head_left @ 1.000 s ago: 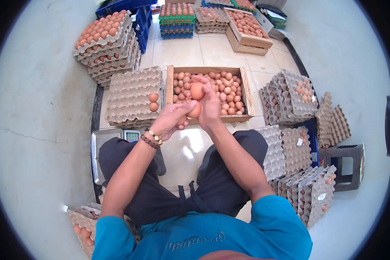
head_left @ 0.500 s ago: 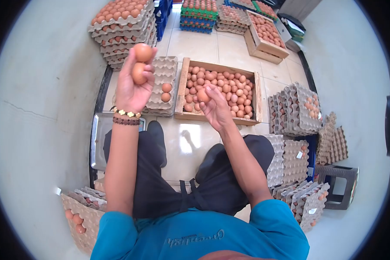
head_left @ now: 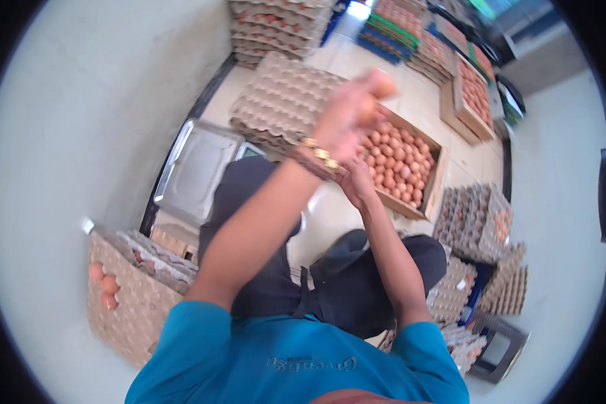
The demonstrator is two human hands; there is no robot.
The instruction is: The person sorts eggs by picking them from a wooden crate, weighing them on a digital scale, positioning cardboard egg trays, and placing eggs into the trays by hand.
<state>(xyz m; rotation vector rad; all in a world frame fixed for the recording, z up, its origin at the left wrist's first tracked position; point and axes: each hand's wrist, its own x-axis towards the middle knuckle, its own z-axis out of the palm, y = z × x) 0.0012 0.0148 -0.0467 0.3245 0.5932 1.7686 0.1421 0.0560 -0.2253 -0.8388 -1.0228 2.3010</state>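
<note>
Brown eggs (head_left: 382, 85) sit gripped by my left hand (head_left: 347, 120) at one o'clock; my right hand (head_left: 357, 180) has fingers too hidden to tell.

Two rounded, orange-brown eggs (head_left: 377, 94), blurred and partly covered by the fingers, are held in the left hand and appear over the left end of the wooden crate (head_left: 436, 185). Whether they touch each other is unclear. Inside the crate, many loose brown eggs (head_left: 398, 160) lie heaped, some paler than others. Left of the crate, grayish-brown pulp egg trays (head_left: 283, 94) lie stacked flat, the top one showing rows of ridged cups.
</note>
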